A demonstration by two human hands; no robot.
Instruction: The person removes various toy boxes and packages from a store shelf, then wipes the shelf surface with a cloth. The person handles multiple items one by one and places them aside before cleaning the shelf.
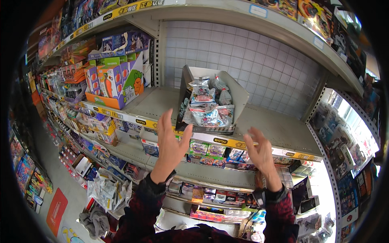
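Note:
An open display box (242, 94) stands on the middle shelf, its back panel raised. Inside it lie several small shiny packets (210, 116) in silver, red and blue, heaped together. My left hand (167, 148) is raised in front of the shelf edge, just left of the box, with fingers and thumb apart and nothing in it. To the right of the box, my right hand (259, 152) is also raised with its fingers spread and holds nothing. Neither hand appears to touch the box.
The box's shelf (152, 101) has a yellow label strip (239, 143) along its front edge. An orange and purple carton display (115, 83) stands to the left. Lower shelves carry small boxes (206, 149). Overhead is another shelf (259, 26). Clear plastic bags (108, 190) lie at lower left.

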